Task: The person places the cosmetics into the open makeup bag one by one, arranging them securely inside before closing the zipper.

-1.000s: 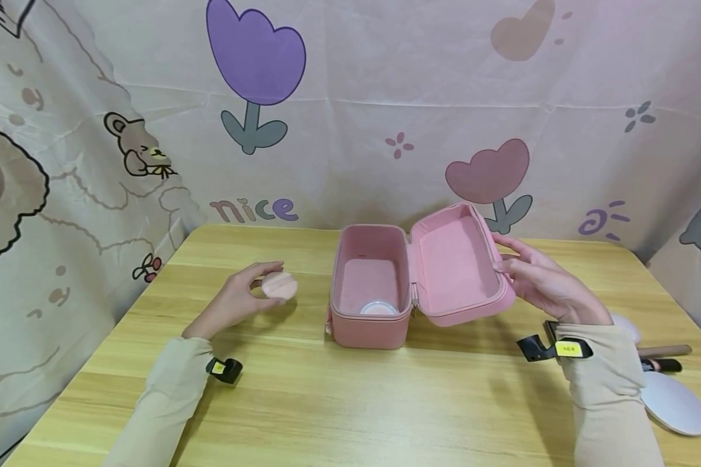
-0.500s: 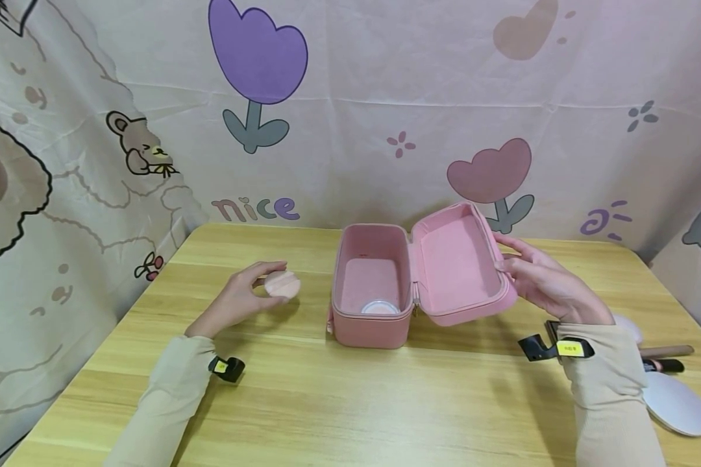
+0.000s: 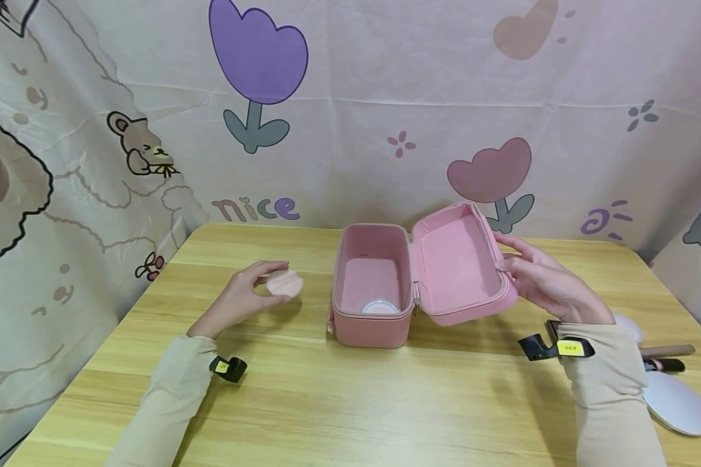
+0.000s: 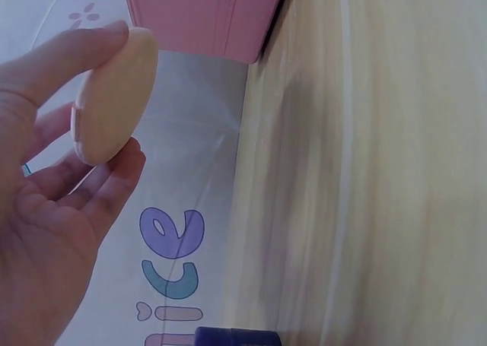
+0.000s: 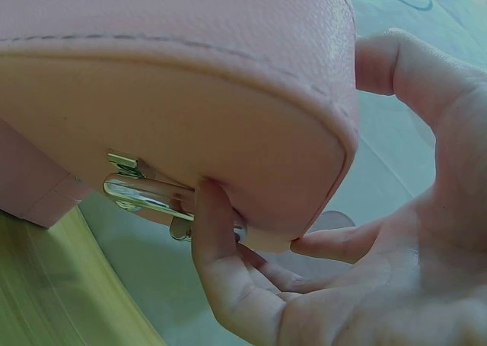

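Note:
My left hand [image 3: 239, 298] pinches a round, pale pink powder puff [image 3: 284, 283] by its edges, to the left of the pink cosmetic case [image 3: 370, 332]. Seen in the left wrist view, the puff [image 4: 118, 95] is held between thumb and fingers above the wooden table. The case stands with its lid [image 3: 458, 263] swung out to the right. At the lid's outer edge, my right hand [image 3: 540, 279] grips it with thumb and fingers. In the right wrist view, one finger lies by the shiny metal handle [image 5: 152, 198] on the lid. A round, clear-rimmed item [image 3: 380, 307] sits inside the case.
Partly behind the right sleeve lie a pale oval object [image 3: 677, 402], a dark-tipped tube [image 3: 668, 366] and a brown stick-like item [image 3: 668, 351] on the table [image 3: 339, 402]. A printed cloth [image 3: 350, 155] hangs along the table's back edge.
My left hand has drifted slightly to the right with the powder puff, and the puff has turned a little. The right hand keeps holding the lid in the same place.

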Demonstrator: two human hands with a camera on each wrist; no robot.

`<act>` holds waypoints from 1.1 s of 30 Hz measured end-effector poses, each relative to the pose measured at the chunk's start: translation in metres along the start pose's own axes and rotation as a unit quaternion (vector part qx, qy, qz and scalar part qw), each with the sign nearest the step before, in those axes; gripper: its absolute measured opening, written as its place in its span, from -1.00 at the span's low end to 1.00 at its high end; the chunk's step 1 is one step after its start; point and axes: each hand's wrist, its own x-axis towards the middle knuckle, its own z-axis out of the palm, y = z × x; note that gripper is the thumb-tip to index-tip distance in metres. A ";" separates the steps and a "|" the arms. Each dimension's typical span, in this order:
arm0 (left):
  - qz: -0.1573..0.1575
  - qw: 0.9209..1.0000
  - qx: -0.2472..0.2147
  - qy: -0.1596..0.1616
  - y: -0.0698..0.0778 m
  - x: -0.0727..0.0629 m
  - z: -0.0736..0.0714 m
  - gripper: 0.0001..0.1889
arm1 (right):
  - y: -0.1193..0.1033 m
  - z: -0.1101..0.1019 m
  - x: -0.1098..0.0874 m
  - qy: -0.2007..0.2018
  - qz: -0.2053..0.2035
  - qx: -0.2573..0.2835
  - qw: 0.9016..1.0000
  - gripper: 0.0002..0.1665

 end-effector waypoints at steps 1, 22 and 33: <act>-0.001 1.000 -0.001 0.001 0.000 0.000 0.000 -0.36 | 0.000 0.000 0.000 0.001 0.000 0.000 1.000 -0.42; 0.008 1.000 -0.008 0.020 0.012 0.005 0.006 -0.42 | 0.000 -0.001 0.000 -0.004 -0.001 0.007 1.000 -0.42; 0.021 0.999 -0.019 0.027 0.021 0.007 0.010 -0.44 | 0.000 -0.001 0.000 -0.003 -0.003 0.002 1.000 -0.42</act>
